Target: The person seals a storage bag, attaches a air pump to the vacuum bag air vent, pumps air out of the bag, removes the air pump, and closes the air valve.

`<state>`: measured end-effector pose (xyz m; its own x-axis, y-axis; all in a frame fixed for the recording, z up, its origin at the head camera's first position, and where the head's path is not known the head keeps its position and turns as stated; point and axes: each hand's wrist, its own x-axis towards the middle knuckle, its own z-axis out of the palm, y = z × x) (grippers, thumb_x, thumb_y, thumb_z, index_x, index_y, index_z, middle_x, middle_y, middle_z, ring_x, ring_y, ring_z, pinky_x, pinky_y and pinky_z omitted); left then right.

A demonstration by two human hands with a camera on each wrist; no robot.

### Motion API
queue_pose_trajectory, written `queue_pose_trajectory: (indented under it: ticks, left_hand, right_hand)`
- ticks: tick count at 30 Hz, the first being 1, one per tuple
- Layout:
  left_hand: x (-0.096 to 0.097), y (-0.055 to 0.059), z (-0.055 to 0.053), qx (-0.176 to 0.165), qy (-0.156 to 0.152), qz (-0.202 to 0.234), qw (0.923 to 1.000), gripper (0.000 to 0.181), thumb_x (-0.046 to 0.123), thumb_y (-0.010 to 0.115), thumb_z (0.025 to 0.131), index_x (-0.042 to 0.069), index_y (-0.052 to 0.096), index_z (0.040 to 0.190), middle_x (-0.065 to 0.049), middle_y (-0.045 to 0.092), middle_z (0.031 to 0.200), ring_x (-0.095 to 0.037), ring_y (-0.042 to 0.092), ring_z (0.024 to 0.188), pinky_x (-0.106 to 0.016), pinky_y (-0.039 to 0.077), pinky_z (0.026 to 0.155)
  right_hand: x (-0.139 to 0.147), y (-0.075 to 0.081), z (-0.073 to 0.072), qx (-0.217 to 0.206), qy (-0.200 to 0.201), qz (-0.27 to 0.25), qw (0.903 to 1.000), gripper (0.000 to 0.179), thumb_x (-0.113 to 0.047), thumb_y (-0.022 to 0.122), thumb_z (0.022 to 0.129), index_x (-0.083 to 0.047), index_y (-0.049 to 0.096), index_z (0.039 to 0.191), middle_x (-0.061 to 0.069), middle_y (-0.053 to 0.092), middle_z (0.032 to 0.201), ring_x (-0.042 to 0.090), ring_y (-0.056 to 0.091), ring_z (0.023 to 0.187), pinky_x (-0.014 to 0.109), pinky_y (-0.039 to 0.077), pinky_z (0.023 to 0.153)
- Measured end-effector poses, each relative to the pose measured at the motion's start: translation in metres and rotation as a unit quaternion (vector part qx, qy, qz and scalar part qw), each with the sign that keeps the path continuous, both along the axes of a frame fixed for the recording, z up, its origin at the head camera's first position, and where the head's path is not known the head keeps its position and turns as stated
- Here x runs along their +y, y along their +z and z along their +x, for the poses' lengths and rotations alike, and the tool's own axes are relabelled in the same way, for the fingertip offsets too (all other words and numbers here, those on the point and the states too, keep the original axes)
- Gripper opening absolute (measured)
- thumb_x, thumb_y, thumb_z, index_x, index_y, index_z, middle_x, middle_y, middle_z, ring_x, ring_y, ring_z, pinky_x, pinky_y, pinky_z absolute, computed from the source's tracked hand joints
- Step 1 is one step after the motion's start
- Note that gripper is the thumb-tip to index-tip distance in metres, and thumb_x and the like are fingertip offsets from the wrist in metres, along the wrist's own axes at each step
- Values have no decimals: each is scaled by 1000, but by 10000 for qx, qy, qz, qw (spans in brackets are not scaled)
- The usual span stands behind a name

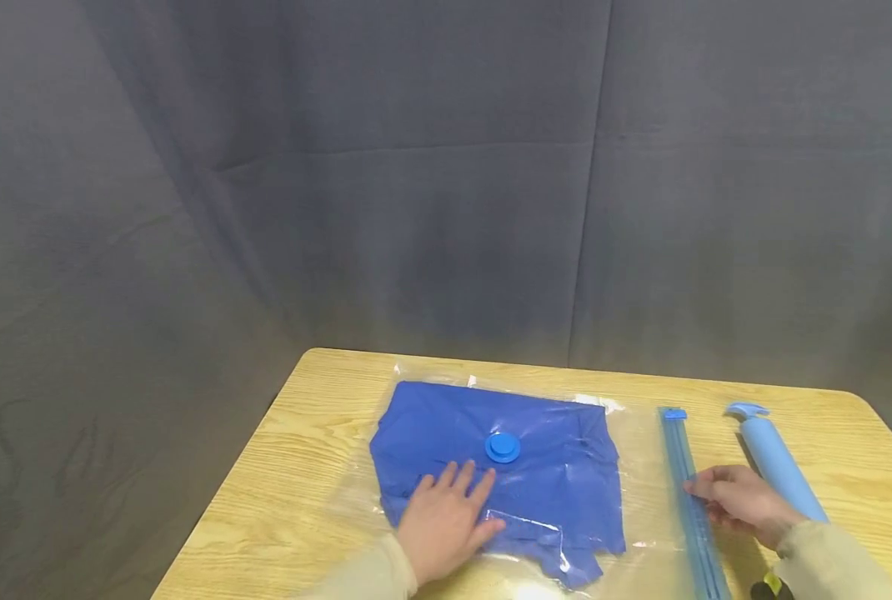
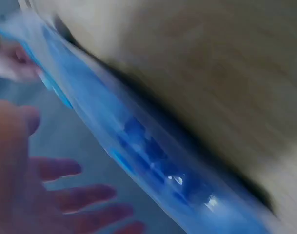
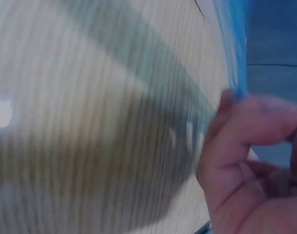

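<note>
A clear vacuum storage bag [image 1: 641,500] lies flat on the table with folded blue cloth [image 1: 446,417] inside it. Its round blue valve [image 1: 503,447] sits over the cloth. Down the bag's right edge runs a blue zip strip [image 1: 679,454], with a blue slider [image 1: 674,414] at the far end. My right hand [image 1: 742,500] pinches this strip between thumb and fingers; the right wrist view shows the blue edge at the fingertips [image 3: 233,100]. Fingers spread, my left hand [image 1: 446,527] is over the near left part of the bag, just short of the valve.
A light blue hand pump [image 1: 784,467] lies to the right of the zip strip, its handle pointing away. Near my right wrist is a small dark and yellow object [image 1: 772,586]. The wooden table [image 1: 266,492] ends before a grey curtain [image 1: 416,208].
</note>
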<state>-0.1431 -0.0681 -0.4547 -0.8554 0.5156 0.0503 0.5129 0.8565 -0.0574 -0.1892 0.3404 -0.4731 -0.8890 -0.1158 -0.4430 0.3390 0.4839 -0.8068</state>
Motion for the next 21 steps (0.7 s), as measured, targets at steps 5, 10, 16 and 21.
queue_pose_trajectory:
  ticks: [5,10,16,21]
  left_hand:
    - [-55,1,-24,-826,863,329,9923,68,60,42,95,19,36,150,-21,39,151,-47,40,134,-63,41,100]
    - [-89,-5,-37,-1656,602,780,9813,63,54,42,98,22,33,151,-24,29,155,-50,31,139,-61,35,107]
    - [-98,-14,-43,-1739,325,911,9800,57,50,40,100,22,37,149,-25,26,155,-49,28,140,-61,30,111]
    - [-98,-18,-49,-1626,417,862,9820,57,51,39,100,22,37,149,-23,26,156,-50,29,140,-61,30,111]
  right_hand:
    - [2,3,-6,180,-489,132,9986,42,-15,54,97,15,41,123,-2,50,71,7,45,58,21,42,51]
    - [3,9,-7,346,-547,319,9974,44,-10,53,95,15,36,126,1,52,77,10,50,66,24,50,57]
    - [-2,7,-8,729,-322,663,9946,22,-3,54,89,12,52,105,3,55,78,13,53,70,24,53,60]
    - [-4,5,-11,851,-224,918,9919,28,-2,52,88,15,56,109,12,63,89,14,57,76,26,53,63]
